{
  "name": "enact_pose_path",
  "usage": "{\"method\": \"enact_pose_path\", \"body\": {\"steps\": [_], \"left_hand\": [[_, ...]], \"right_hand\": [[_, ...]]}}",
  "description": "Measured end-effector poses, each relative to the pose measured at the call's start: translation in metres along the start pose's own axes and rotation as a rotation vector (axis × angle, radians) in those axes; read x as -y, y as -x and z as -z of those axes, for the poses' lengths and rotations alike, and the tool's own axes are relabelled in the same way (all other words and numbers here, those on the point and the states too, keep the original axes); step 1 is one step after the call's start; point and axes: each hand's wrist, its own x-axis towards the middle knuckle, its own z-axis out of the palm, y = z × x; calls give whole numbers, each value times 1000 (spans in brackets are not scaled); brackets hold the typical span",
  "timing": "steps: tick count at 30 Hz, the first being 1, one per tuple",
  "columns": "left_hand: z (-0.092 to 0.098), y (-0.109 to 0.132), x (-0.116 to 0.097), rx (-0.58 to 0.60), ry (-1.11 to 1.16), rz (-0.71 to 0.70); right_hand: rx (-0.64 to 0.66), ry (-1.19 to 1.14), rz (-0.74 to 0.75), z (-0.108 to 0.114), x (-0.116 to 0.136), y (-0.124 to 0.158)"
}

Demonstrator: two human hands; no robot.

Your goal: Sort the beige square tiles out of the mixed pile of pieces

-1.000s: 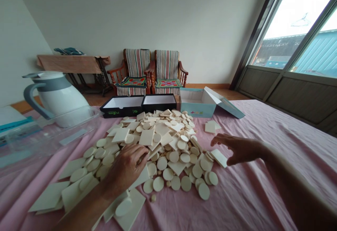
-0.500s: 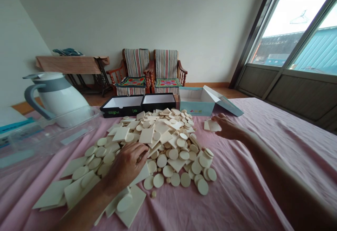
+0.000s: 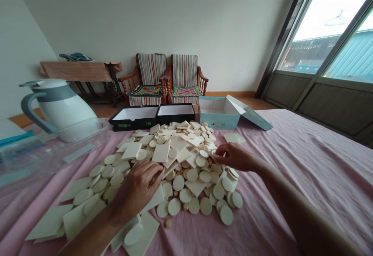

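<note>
A heap of cream flat pieces (image 3: 175, 151), round discs and squares, lies on the pink cloth (image 3: 276, 193). My left hand (image 3: 140, 188) rests palm down on the heap's near side, its fingers curled over a square piece. At the heap's right edge my right hand (image 3: 233, 156) has its fingers bent in a pinch among the small discs; I cannot make out what they hold. A few square pieces (image 3: 234, 137) lie apart, beyond the right hand, near the blue box.
Two black open boxes (image 3: 136, 118) (image 3: 176, 114) and a light blue open box (image 3: 223, 116) stand behind the heap. A white and grey jug (image 3: 58, 106) and a clear plastic tub (image 3: 43, 147) are at the left. Two wooden chairs stand against the back wall.
My right hand went out to the separate squares near the blue box, then drew back to the heap's right edge. My left hand has stayed on the heap.
</note>
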Motion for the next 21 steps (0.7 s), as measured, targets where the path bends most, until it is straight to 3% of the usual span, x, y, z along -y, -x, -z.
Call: {"method": "enact_pose_path", "body": {"steps": [4,7,11,15,18,21], "left_hand": [[-1,0,1,-2,-1,-4],[-1,0,1,2,2,-1],[-1,1,1,5,-1,4],[-1,1,0,1,-6,2],[0,0,-1,-6,-12,0],[1,-1,-2,-9,-16,-3]], "right_hand": [[-55,57,12,1,-7,-2],[-219,117,-38,2,-23,-9],[-509,136,-273,6,-66,-19],[-651,234,-466,13,-96,-20],[-744,298,-399,14,-88,-19],[-600,119,-196,7,-59,-18]]}}
